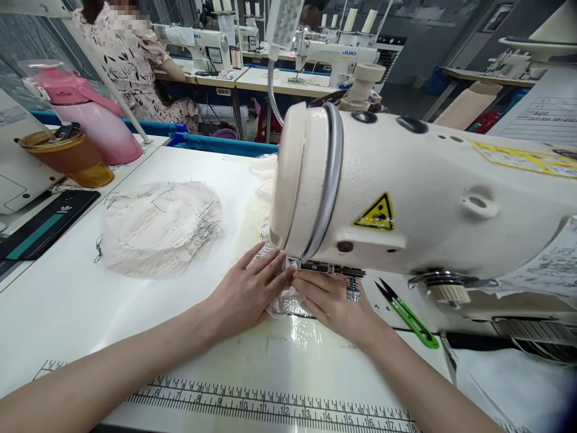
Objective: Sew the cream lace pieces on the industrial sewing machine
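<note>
A white sewing machine head (383, 174) stands over a piece of pale lace fabric (292, 300), partly hidden beneath it. My left hand (247, 285) lies on the lace left of the presser foot, fingers stretched out and a little apart. Close to the needle area, my right hand (331, 297) has its fingers together on the lace's right edge, gripping it. The fingertips of both hands nearly meet, and the machine head hides the needle. More of the lace (265, 174) extends behind the machine.
A round stack of lace pieces (162, 225) with loose dark threads lies left. Green thread snips (408, 313) rest right of my right hand. A pink bottle (90, 114), brown cup (67, 153) and black case (45, 222) stand far left. A ruler strip (270, 406) runs along the front. Behind sits a person (121, 60).
</note>
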{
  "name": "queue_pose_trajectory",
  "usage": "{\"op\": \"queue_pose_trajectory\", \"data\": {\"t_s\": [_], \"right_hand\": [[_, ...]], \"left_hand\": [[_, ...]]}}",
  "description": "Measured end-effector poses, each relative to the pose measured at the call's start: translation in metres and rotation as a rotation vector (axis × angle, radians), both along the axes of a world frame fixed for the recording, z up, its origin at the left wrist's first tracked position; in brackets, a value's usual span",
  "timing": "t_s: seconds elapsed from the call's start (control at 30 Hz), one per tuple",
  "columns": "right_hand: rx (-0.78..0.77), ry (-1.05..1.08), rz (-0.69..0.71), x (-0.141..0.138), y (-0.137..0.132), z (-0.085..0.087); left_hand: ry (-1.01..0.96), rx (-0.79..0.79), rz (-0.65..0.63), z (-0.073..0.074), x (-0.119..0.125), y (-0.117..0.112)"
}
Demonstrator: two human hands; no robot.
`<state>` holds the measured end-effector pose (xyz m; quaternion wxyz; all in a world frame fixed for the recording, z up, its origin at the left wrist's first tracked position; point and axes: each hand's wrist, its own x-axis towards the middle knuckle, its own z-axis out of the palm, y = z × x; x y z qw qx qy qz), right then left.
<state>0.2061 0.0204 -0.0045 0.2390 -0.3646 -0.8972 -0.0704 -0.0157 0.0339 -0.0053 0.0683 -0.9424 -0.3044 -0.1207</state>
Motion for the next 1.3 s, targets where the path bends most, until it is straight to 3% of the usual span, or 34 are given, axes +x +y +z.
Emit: {"op": "queue_pose_trajectory", "data": {"t_s": [0.13, 0.43, 1.3], "right_hand": [[0.005, -0.059, 0.071, -0.003, 0.000, -0.005], [0.162, -0.092, 0.006, -0.015, -0.007, -0.009], [0.095, -0.112, 0.013, -0.010, -0.003, -0.009]], "left_hand": [[-0.044, 0.077, -0.086, -0.002, -0.007, 0.002], [-0.057, 0.051, -0.164, 0.003, -0.019, 0.016], [0.024, 0.067, -0.003, -0.002, -0.009, 0.005]]}}
